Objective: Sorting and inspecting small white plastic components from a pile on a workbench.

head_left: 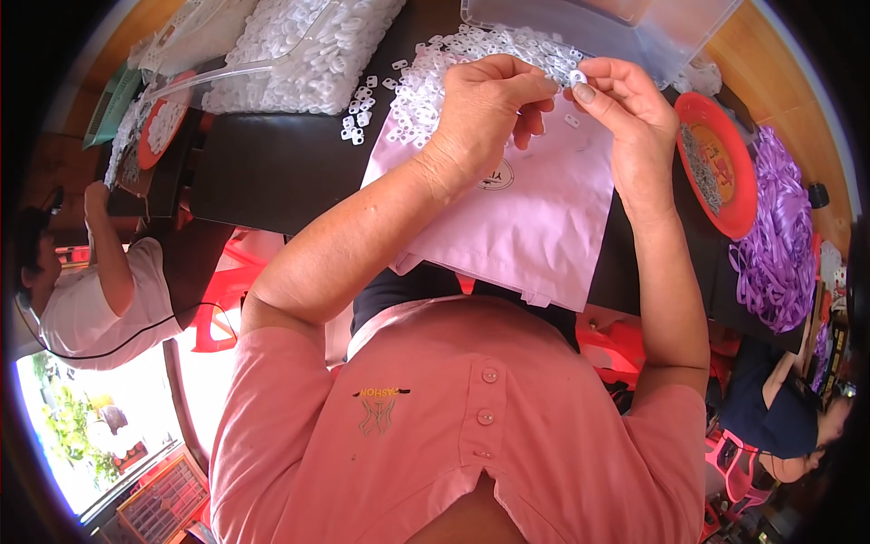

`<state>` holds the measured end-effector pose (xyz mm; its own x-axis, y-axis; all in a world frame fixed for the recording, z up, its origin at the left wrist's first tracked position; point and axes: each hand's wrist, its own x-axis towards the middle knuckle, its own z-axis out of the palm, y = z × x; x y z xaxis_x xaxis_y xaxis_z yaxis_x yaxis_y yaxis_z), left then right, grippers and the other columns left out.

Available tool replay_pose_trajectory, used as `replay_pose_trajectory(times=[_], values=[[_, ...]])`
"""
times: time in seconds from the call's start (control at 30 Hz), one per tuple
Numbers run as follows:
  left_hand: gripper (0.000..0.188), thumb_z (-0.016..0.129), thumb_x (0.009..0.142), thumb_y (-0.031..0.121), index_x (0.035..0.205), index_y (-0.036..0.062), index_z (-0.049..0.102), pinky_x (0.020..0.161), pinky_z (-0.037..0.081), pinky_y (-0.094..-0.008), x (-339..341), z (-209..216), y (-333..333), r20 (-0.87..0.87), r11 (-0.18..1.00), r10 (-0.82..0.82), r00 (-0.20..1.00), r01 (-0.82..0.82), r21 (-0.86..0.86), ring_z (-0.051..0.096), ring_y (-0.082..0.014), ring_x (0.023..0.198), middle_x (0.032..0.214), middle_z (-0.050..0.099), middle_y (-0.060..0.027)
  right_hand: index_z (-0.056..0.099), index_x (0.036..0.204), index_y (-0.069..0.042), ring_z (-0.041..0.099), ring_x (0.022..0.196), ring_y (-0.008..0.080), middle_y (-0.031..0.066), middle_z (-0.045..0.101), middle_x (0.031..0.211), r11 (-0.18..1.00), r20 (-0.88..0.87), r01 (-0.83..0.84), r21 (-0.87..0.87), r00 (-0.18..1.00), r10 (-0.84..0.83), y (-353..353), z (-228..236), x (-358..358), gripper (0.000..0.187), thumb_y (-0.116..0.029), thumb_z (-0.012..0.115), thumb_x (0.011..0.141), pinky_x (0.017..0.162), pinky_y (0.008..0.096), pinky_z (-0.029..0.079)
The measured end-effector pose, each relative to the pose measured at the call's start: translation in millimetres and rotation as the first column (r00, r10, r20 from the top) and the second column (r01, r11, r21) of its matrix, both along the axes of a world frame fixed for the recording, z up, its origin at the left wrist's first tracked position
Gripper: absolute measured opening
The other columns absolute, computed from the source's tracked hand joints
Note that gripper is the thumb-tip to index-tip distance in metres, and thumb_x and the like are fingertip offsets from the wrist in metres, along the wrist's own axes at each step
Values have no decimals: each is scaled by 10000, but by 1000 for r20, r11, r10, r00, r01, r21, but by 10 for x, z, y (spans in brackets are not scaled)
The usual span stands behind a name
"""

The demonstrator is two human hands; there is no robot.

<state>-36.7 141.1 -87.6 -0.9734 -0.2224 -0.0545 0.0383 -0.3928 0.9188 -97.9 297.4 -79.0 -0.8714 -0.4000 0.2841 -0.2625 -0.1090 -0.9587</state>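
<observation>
Small assembly workshop: heaped white plastic clips (308, 54), purple ribbon bundles (779, 245), co-workers.

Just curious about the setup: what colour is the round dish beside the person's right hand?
Red-orange; the dish shows best in the head view, right of the right hand.

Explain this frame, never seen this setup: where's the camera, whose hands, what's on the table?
There is no machine here: a person wears a wide fisheye camera on the head, looking down, so straight edges bend near the rim. The pink shirt at the bottom is the wearer's own, and both forearms rise from it. The left hand and right hand meet above a pale pink sheet on a dark table. The right fingers pinch a small white plastic piece; what the left hand holds is hidden. A heap of white pieces lies behind, a red plate and purple ribbons to the right. Other people sit at both edges.
</observation>
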Motion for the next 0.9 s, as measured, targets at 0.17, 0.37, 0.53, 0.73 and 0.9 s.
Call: replay_pose_trajectory(times=[0.17,0.37,0.53,0.73,0.9], values=[[126,691,843,86,851,-26,632,421,414,-247,-9,-12,11,-6,1000,4,1000,-4,4,558,-130,496,710,643,-99,652,1044,-7,592,826,80,24,647,900,1000,-4,8,-15,1000,-8,8,-12,-3,210,3,679,836,737,211,461],[128,687,843,82,846,-33,629,421,415,-251,5,-13,22,-18,1000,7,1000,-7,-15,557,-133,494,704,639,-96,662,1032,-11,593,825,75,18,652,895,1000,13,-16,-6,1000,17,-29,-40,26,194,5,678,839,730,211,460],[116,673,849,52,899,-43,630,450,432,-245,8,-17,30,-51,999,-23,998,21,-47,579,-137,539,745,650,-93,671,1028,-11,601,827,81,19,661,895,1000,-1,-28,0,1000,28,-3,-33,5,180,-1,668,848,732,211,462],[199,702,810,-25,995,-45,632,486,456,-222,41,10,65,-162,990,-38,986,15,-138,611,-118,613,802,675,-92,665,1033,14,616,830,104,45,675,893,991,43,-134,-17,990,134,81,49,-51,184,-15,649,852,756,232,477],[267,733,777,-42,1024,-30,633,499,462,-210,33,-5,70,-199,976,-62,978,18,-217,614,-102,633,821,683,-83,640,1041,29,626,828,127,81,682,904,980,107,-196,-28,974,198,134,65,-88,196,-13,638,850,757,244,486]])
